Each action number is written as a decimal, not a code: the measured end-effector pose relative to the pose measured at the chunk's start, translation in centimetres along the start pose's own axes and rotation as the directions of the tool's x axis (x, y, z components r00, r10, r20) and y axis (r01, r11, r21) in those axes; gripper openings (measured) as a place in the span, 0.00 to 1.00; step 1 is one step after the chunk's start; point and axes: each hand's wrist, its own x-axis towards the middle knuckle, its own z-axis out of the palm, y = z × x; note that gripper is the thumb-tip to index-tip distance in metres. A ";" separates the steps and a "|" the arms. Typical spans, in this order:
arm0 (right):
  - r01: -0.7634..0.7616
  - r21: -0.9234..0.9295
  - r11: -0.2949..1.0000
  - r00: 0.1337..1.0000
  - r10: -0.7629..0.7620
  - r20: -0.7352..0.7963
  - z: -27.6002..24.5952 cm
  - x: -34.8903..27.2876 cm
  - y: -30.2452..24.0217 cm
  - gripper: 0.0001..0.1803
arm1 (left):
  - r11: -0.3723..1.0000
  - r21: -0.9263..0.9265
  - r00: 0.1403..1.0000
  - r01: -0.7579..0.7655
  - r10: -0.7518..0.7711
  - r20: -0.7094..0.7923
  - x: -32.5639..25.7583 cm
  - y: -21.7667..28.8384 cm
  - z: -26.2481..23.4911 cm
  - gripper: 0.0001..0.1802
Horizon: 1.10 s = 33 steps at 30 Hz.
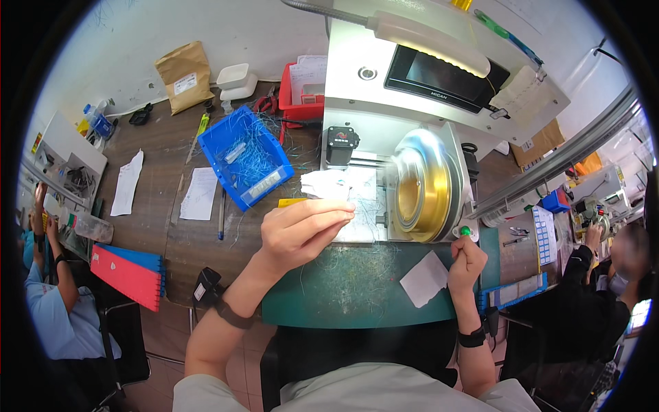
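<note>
My left hand (302, 230) reaches over the front of a white bench machine (349, 55), thumb and fingertips pinched together. What they hold, if anything, is too fine to make out. Just beyond the fingertips lies a crumpled white paper (324, 184). To the right of it, a large gold and silver wheel (422, 189) stands on the machine, its rim blurred. My right hand (468, 262) is closed just below a small green knob (465, 231) at the machine's front right corner; I cannot tell whether it grips anything. A black motor block (341, 145) sits left of the wheel.
A blue bin (230, 141) of tangled blue strands stands at left, near a red tray (302, 93) and paper sheets (199, 194). A green mat (302, 299) bears a paper square (424, 279). A lamp (432, 41) overhangs the machine. People (62, 309) sit at both sides.
</note>
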 end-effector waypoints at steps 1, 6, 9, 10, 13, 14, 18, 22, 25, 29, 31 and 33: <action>0.002 0.002 1.000 1.000 -0.002 0.002 0.0 0.0 0.0 0.08 | 1.000 -0.006 1.000 0.001 -0.001 -0.001 0.0 0.0 0.0 0.12; 0.020 0.016 1.000 1.000 -0.020 -0.013 0.1 0.1 -0.1 0.09 | 0.999 -0.025 0.999 0.032 -0.032 -0.001 -0.2 0.1 0.0 0.12; 0.033 0.021 0.999 0.999 -0.032 -0.015 0.1 0.3 -0.4 0.09 | 0.999 -0.029 0.999 0.044 -0.044 -0.002 -0.1 0.3 0.1 0.12; 0.043 0.022 0.999 0.999 -0.042 -0.013 0.1 0.3 -0.5 0.09 | 0.999 -0.022 0.999 0.041 -0.041 -0.004 -0.1 0.3 0.1 0.12; 0.048 0.020 0.999 0.999 -0.048 -0.007 -0.1 0.3 -0.3 0.09 | 0.999 -0.020 0.999 0.035 -0.036 -0.003 -0.1 0.3 0.2 0.12; 0.049 0.019 0.999 0.999 -0.049 -0.008 0.0 0.3 -0.3 0.09 | 0.999 -0.021 0.999 0.035 -0.035 -0.004 -0.2 0.2 0.2 0.12; 0.103 -0.053 0.993 0.995 -0.103 0.002 -0.1 0.3 -1.0 0.08 | 1.000 0.006 0.999 0.026 -0.026 -0.036 -0.4 0.0 0.3 0.12; 0.247 -0.120 0.962 0.967 -0.251 -0.027 -3.3 0.8 -3.4 0.08 | 0.999 -0.041 0.999 0.015 -0.016 -0.031 -0.2 0.1 0.0 0.12; 0.364 -0.287 0.886 0.898 -0.416 -0.143 -9.4 3.9 -4.0 0.09 | 0.999 -0.044 0.999 0.000 -0.002 -0.047 0.0 0.0 0.0 0.12; 0.216 -0.368 0.904 0.879 -0.344 -0.330 -15.0 11.2 -3.0 0.10 | 0.999 -0.048 0.999 0.009 -0.011 -0.049 -0.2 -0.1 0.1 0.12; 0.139 -0.347 0.928 0.882 -0.275 -0.382 -14.4 14.1 -2.8 0.12 | 0.999 -0.034 0.999 0.013 -0.015 -0.046 -0.4 -0.2 0.1 0.12; 0.060 -0.280 0.958 0.931 -0.155 -0.331 -13.9 15.8 -2.4 0.16 | 0.999 -0.040 0.999 0.016 -0.018 -0.047 -0.6 -0.3 0.2 0.12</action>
